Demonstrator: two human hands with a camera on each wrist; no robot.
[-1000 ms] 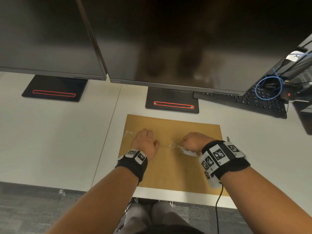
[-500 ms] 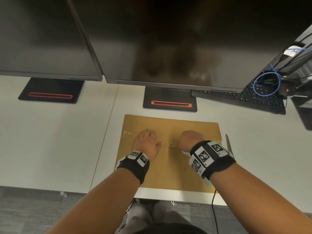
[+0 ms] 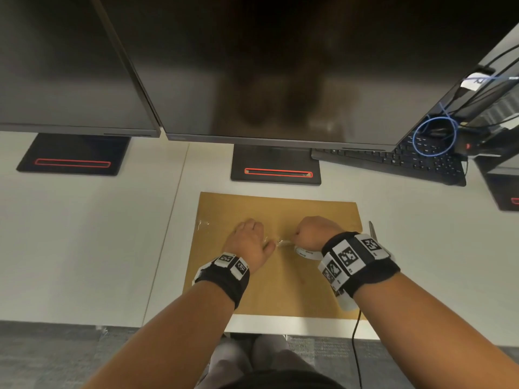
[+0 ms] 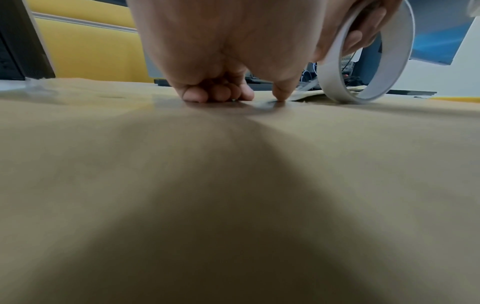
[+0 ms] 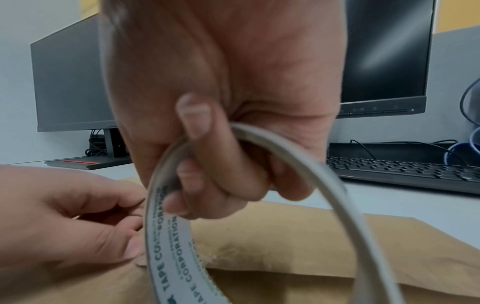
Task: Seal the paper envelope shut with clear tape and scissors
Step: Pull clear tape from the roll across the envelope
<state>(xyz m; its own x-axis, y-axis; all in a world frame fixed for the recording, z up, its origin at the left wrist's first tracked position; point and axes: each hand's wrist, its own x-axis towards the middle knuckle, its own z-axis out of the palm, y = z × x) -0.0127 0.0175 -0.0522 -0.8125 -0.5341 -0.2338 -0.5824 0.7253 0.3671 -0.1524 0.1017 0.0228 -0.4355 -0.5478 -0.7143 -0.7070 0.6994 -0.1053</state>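
A brown paper envelope lies flat on the white desk. A strip of clear tape runs across it from the left edge. My left hand rests on the strip with its fingers curled under, and its thumb tip presses the tape down. To its right, my right hand grips the white tape roll just above the envelope. A short length of tape stretches from the roll to the left thumb. The scissors' tip shows beyond my right wrist; the rest is hidden.
Two dark monitors hang over the back of the desk, and their stands sit just behind the envelope. At the back right are a black keyboard and a blue cable coil. The desk's front edge runs just below the envelope.
My right hand with the roll has come a little to the left, nearer the left hand, uncovering the scissors' tip. The left hand has stayed on the tape.
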